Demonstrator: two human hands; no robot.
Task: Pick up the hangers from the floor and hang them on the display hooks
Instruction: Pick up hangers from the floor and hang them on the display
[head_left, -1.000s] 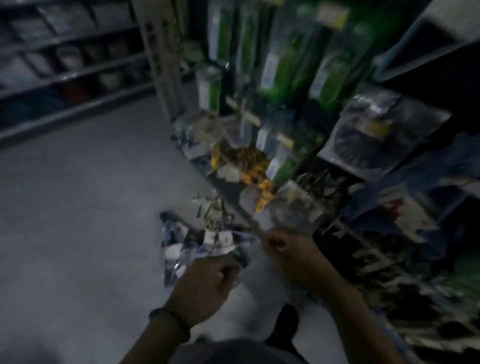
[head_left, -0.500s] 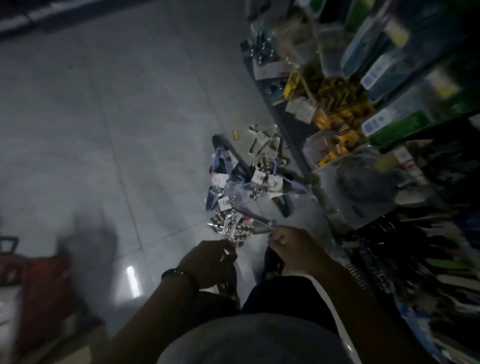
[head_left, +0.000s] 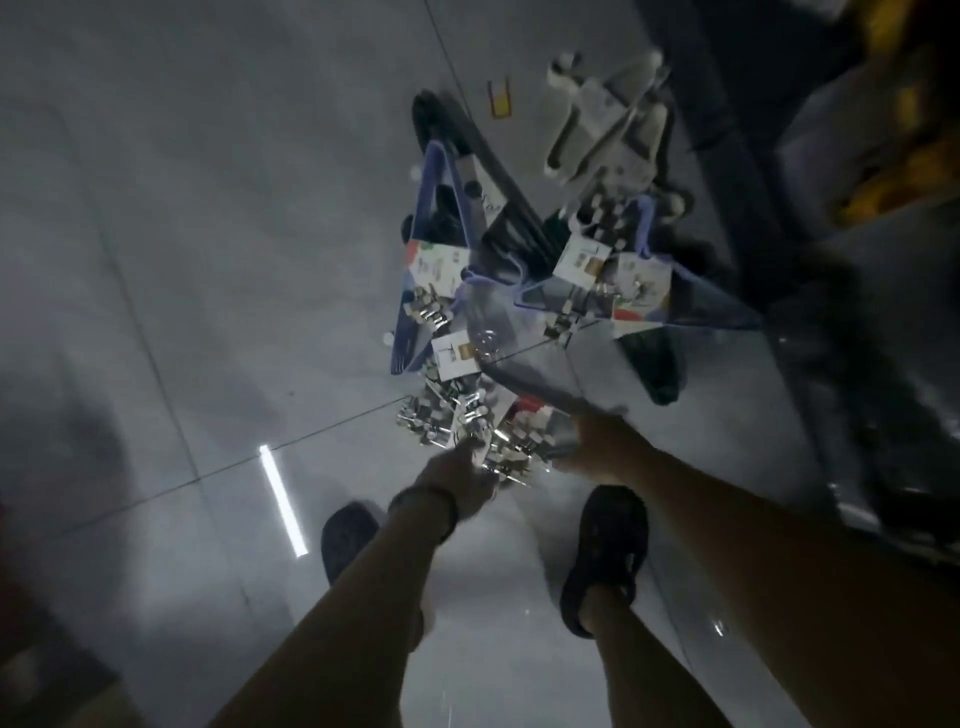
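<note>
Reaching down with both hands to hanger pile (head_left: 457, 270) on grey tiled floor (head_left: 182, 260), just beside shelf base (head_left: 727, 130). Gripping grey hanger (head_left: 535, 397) in right hand (head_left: 605, 441), fingers curled. Touching chrome clip hangers (head_left: 447, 415) with left hand (head_left: 460, 475); can't tell grip, too blurred.

Left grip (head_left: 457, 478) and right grip (head_left: 602, 441) each hold clip hangers (head_left: 511, 447) down by the grey tiled floor (head_left: 208, 260); a hanger pile (head_left: 441, 249) lies just beyond.

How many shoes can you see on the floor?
2. The left shoe is partly hidden behind the left arm; the right shoe is in full view, beside the right arm.
</note>
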